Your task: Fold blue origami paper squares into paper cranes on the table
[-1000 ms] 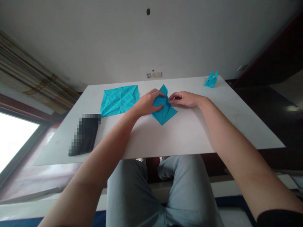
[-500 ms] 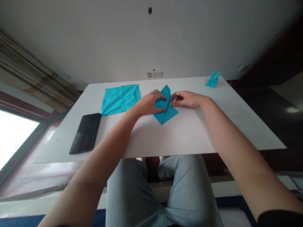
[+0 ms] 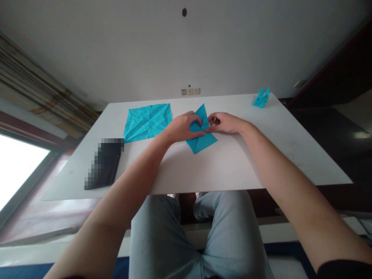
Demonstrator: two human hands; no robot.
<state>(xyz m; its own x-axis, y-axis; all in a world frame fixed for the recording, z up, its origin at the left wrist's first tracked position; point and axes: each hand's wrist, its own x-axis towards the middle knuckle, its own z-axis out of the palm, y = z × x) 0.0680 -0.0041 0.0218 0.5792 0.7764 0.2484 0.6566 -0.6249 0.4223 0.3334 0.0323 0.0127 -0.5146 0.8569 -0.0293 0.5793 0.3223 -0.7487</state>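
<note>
A partly folded blue paper lies on the white table, its lower point toward me and an upper flap raised. My left hand rests on its left half, fingers curled over the fold and pressing it. My right hand meets it from the right, fingertips pinched at the paper's right edge beside the raised flap.
A creased, unfolded blue sheet lies flat at the back left. A black tablet sits near the left front edge. A small finished blue paper figure stands at the far right corner. My knees show below the table edge.
Both hands have drawn closer together over the folded paper, and the raised flap has been pressed narrower. The paper has shifted slightly left.
</note>
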